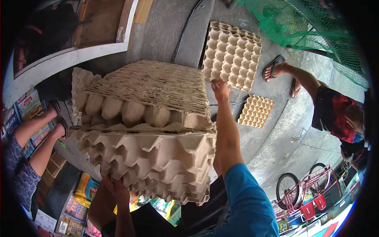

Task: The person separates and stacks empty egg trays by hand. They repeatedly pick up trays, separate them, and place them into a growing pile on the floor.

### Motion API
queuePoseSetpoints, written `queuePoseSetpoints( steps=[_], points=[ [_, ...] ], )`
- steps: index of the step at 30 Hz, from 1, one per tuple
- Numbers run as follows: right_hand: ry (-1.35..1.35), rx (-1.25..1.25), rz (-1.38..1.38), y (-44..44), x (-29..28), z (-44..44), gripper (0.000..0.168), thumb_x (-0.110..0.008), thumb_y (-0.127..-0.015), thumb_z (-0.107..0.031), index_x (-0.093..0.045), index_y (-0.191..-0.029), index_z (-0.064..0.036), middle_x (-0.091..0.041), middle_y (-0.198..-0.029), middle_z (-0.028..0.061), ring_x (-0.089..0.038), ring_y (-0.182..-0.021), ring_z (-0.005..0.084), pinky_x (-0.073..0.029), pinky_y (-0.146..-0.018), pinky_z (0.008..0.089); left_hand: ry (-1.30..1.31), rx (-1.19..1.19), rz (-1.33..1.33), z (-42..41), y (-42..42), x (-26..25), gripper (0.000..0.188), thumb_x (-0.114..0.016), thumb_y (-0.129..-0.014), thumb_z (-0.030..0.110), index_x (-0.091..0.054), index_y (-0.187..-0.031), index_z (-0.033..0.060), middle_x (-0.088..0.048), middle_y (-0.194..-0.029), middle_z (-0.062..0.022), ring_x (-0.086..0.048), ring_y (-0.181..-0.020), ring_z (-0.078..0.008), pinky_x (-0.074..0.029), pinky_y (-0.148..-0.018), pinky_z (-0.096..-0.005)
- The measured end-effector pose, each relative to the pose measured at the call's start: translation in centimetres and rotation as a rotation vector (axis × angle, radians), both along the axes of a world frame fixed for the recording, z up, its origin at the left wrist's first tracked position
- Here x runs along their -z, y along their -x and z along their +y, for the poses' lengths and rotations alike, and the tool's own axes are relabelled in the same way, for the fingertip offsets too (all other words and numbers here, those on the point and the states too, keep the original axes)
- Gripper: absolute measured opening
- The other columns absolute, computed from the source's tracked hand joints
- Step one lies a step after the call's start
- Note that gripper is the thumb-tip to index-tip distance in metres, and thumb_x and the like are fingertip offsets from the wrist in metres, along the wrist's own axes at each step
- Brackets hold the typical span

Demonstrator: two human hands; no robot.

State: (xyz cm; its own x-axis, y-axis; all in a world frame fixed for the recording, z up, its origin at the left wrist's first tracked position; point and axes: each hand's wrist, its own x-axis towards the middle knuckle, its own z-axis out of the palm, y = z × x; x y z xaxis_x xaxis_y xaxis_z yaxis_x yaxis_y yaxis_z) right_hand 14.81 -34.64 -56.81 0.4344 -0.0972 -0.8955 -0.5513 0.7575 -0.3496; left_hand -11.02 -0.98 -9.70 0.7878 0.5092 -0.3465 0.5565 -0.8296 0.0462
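Note:
A large stack of grey-brown moulded-pulp egg trays [148, 89] fills the middle of the view, close before me. The layered edges of many nested trays face upward, and cupped trays show on the near side. My left hand [117, 191] grips the lower near edge of this stack, its fingers partly hidden beneath. Beyond the stack's right side, my right arm reaches out in a blue sleeve. My right hand [221, 90] has its fingers bent at the near corner of another egg tray stack [234, 56] on the ground; whether they grip it is unclear.
A smaller-looking egg tray [256, 111] lies on the concrete floor [266, 148]. One person in flip-flops [275, 66] stands at right, another person's legs [44, 139] at left. Green netting [296, 32], a pink-framed bicycle cart [308, 189], packaged goods [74, 207] and a dark cable [185, 29] surround me.

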Motion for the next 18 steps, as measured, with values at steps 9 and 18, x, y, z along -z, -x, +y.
queuePoseSetpoints(
  steps=[9, 18],
  points=[
    [0.356, -0.515, 0.167, -3.4, -2.8, -0.1, 0.051, -0.059, -0.091, -0.044, -0.055, -0.115, 0.001, -0.062, -0.105, 0.0118, -0.064, -0.085, 0.0229, -0.054, -0.069, 0.0349, 0.316, -0.345, -0.011, 0.8, 0.5, -0.3, 0.052, -0.054, -0.090, 0.009, -0.039, -0.140, 0.0040, -0.025, -0.149, -0.0247, -0.025, -0.139, -0.0394, -0.024, -0.113, -0.0434],
    [0.223, -0.458, -0.347, 3.8, -33.8, -1.3, 0.049, -0.049, -0.098, -0.038, -0.049, -0.127, 0.002, -0.059, -0.114, 0.0133, -0.062, -0.097, 0.0235, -0.050, -0.084, 0.0328, 0.886, -0.798, -0.164, -0.1, -10.8, -7.7, 0.049, -0.071, -0.082, 0.019, -0.052, -0.124, 0.0038, -0.060, -0.102, -0.0061, -0.055, -0.093, -0.0143, -0.045, -0.077, -0.0289]
  ],
)
